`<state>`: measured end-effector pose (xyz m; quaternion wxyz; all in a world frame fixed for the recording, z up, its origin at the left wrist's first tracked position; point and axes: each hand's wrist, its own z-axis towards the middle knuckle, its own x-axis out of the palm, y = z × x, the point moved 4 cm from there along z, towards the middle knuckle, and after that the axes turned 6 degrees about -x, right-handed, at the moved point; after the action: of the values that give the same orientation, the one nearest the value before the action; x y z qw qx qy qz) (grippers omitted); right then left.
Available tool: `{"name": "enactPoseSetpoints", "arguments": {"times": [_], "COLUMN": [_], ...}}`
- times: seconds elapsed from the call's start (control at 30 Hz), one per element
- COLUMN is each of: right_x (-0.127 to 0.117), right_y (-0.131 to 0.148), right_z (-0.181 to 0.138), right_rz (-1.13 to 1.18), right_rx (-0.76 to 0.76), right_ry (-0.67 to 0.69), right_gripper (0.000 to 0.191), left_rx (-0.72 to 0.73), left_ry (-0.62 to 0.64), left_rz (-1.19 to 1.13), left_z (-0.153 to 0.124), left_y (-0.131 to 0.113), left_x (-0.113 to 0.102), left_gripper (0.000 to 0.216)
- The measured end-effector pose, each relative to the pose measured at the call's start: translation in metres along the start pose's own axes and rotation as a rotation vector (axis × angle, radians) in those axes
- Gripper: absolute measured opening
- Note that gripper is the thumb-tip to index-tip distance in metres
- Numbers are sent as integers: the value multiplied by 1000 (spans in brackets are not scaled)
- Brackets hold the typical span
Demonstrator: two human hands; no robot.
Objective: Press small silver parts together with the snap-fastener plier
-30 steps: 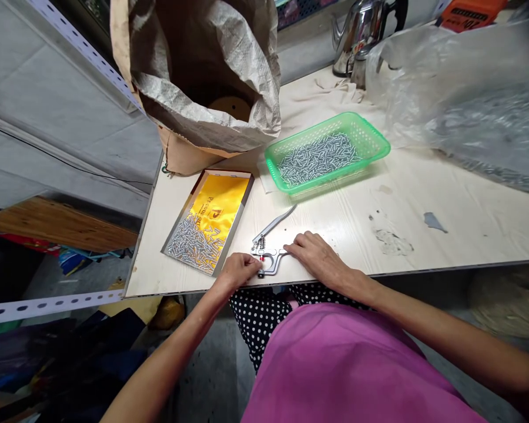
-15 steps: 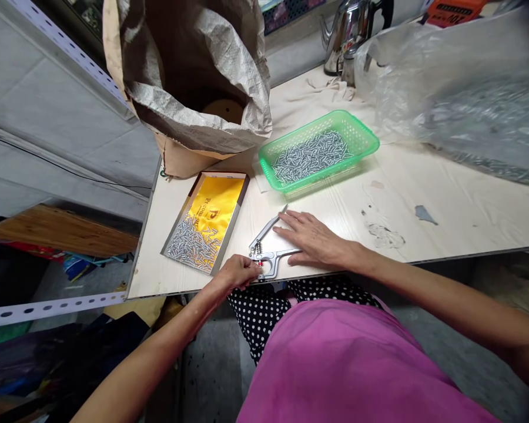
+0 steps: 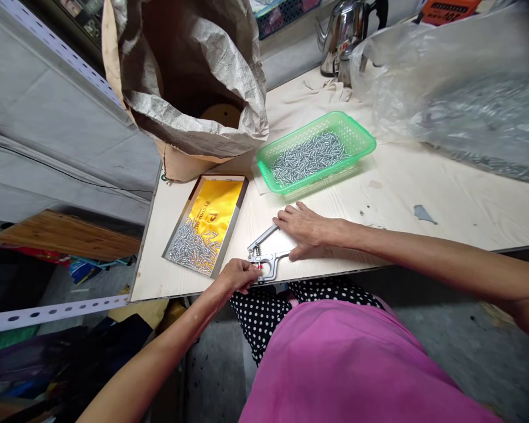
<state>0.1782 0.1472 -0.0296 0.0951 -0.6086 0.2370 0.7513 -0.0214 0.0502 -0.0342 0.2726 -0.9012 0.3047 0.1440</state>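
Observation:
Grey metal snap-fastener pliers (image 3: 271,257) lie on the table near its front edge, handles spread apart, with a spring and a small red piece at the jaw. My right hand (image 3: 303,228) grips the handles: the fingers curl over the end of the upper one and the thumb lies at the lower one. My left hand (image 3: 238,275) pinches at the jaw beside the red piece; what is between its fingertips is too small to tell. Left of the pliers, a shallow box (image 3: 223,255) with yellow cloth (image 3: 216,202) holds many small silver metal pieces (image 3: 189,247).
Behind the pliers stands a green plastic basket (image 3: 361,147) of similar silver pieces. A large open woven sack (image 3: 242,141) stands at the back left. A clear plastic bag (image 3: 467,117) of metal pieces lies at the right. A steel kettle (image 3: 341,38) is at the back.
My right hand has shifted slightly back and its fingers have curled over the upper handle, where they lay outstretched before. My left hand stays at the jaw.

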Motion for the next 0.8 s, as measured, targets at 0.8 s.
{"name": "enactPoseSetpoints", "arguments": {"times": [0.8], "right_x": [-10], "right_y": [29], "right_z": [-22], "right_rz": [-11], "right_rx": [98], "right_ry": [49], "right_gripper": [46], "left_rx": [789], "left_ry": [-483], "left_rz": [903], "left_z": [0], "left_y": [-69], "left_x": [30], "left_gripper": [67]}}
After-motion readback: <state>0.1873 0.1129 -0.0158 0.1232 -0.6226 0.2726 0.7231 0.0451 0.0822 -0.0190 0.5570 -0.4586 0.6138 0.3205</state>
